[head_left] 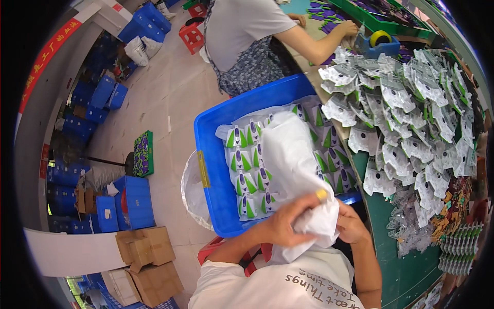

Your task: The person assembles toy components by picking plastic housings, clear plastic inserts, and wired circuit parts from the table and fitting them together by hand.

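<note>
A crumpled white sheet (298, 149) hangs from my hands over the blue bin (212, 203); whether it is plastic or thin foam I cannot tell. My left hand (290, 221), with a bit of yellow on one fingertip, curls round the sheet's near end. On the same end, my right hand (351, 225) grips from the right, its fingers partly hidden by the sheet. Inside the bin, white-and-green plastic parts (242, 160) with purple centres lie in rows on a white liner. The sheet covers the parts in the middle.
A green-topped table (406, 275) on the right bears a large heap of white-and-green parts (396, 118), with clear plastic pieces (409, 226) nearer me. A co-worker (247, 41) sits beyond the bin. Blue crates (136, 201) and cardboard boxes (149, 247) stand at left.
</note>
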### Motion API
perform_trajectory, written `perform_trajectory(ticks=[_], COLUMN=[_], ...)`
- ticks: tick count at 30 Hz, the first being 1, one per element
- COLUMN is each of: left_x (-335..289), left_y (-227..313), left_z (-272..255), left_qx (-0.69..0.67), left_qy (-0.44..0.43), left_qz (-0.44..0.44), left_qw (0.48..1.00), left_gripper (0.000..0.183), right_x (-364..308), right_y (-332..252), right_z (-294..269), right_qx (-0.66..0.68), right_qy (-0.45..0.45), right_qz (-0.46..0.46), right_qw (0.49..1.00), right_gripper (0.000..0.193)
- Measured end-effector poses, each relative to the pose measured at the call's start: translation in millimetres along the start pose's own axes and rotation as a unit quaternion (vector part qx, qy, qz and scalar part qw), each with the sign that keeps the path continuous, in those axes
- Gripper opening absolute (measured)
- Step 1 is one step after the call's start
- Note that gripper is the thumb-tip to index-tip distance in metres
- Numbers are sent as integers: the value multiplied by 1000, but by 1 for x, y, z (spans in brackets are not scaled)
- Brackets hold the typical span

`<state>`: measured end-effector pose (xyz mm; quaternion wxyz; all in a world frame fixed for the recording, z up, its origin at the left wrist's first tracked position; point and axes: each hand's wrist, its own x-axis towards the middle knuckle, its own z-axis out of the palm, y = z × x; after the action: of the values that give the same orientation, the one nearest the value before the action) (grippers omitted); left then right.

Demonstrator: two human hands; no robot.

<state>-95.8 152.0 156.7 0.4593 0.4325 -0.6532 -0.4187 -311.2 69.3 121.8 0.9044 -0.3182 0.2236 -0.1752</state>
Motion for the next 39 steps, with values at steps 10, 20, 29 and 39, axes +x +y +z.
perform_trajectory(ticks=[10,20,29,39], left_x=[-98,-252,-323,-108], left_y=[-73,-214,-262,-191], left_z=[-52,-207,-268,-123], left_qx=[108,692,533,189], left_qy=[98,335,244,360], left_qz=[-200,-296,-523,-405], left_qw=[969,567,619,819], left_gripper=[75,30,31,62], right_x=[67,19,9,-12], right_y=[43,36,72,59], right_z=[37,-10,10,-7], right_qx=[-12,-17,-81,-88], right_qy=[56,293,333,344], right_qz=[121,-40,-52,-88], right_qw=[991,955,938,931], right_gripper=[15,19,28,26])
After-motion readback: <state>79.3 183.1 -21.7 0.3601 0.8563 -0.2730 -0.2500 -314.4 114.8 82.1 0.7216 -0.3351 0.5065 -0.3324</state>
